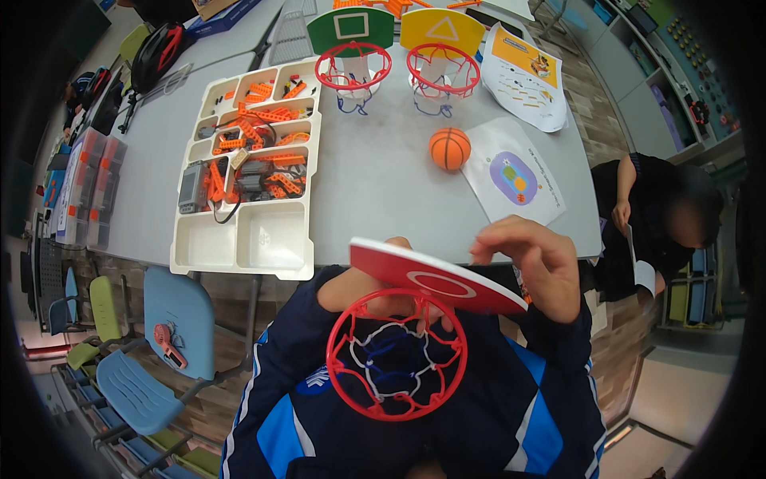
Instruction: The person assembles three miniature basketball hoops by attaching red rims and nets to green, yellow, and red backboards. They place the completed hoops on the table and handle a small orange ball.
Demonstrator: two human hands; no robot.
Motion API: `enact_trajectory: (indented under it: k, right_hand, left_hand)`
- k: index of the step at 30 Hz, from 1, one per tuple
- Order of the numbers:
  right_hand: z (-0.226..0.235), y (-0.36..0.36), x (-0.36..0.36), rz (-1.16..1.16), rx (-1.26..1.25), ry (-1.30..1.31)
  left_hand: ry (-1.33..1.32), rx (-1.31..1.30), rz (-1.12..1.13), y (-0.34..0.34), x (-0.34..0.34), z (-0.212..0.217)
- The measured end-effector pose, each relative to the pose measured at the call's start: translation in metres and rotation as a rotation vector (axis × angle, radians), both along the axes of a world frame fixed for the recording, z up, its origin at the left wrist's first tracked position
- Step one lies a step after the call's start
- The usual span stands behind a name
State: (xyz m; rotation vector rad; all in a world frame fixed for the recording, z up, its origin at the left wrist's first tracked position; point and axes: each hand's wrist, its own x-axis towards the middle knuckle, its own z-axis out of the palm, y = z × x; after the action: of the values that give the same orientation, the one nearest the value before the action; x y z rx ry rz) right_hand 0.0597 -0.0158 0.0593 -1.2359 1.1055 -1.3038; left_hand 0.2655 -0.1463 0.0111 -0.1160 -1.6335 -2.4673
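A small toy basketball hoop with a red backboard [435, 279] and a red rim with a white and blue net [396, 355] is held close to my chest, its board tilted. My left hand [355, 289] grips it from behind and beneath, with fingers showing under the board and a fingertip over its top edge. Beside the board's right end my right hand [542, 267] is raised, fingers bent but apart, nothing visible in them. Two similar hoops stand at the table's far side, one with a green backboard [351, 32], one with a yellow backboard [441, 36]. A mini basketball [450, 149] rests nearer.
A cream sorting tray [275, 235] of orange and grey building parts lies left on the grey table [375, 191]. Printed sheets [515, 172] lie right. Another person [666, 223] is low at the right, holding paper. Blue chairs [179, 319] stand left.
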Motion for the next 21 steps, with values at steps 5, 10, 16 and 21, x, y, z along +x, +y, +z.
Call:
enact_trajectory:
  k: [5,10,16,21]
  right_hand:
    - [-0.008,-0.026,0.018,0.296,-0.071,-0.005]
    - [-0.008,-0.017,0.034,0.146,-0.059,0.016]
    - [-0.011,-0.014,0.041,0.088,-0.052,-0.093]
    - [-0.018,-0.007,0.059,-0.077,-0.084,-0.08]
  left_hand:
    - [-0.219,0.298,0.031,0.03,0.009,0.022]
    - [-0.191,0.315,0.04,0.031,0.007,0.017]
    - [-0.165,0.316,0.01,0.028,0.006,0.004]
    - [-0.137,0.315,-0.034,0.026,0.006,-0.004]
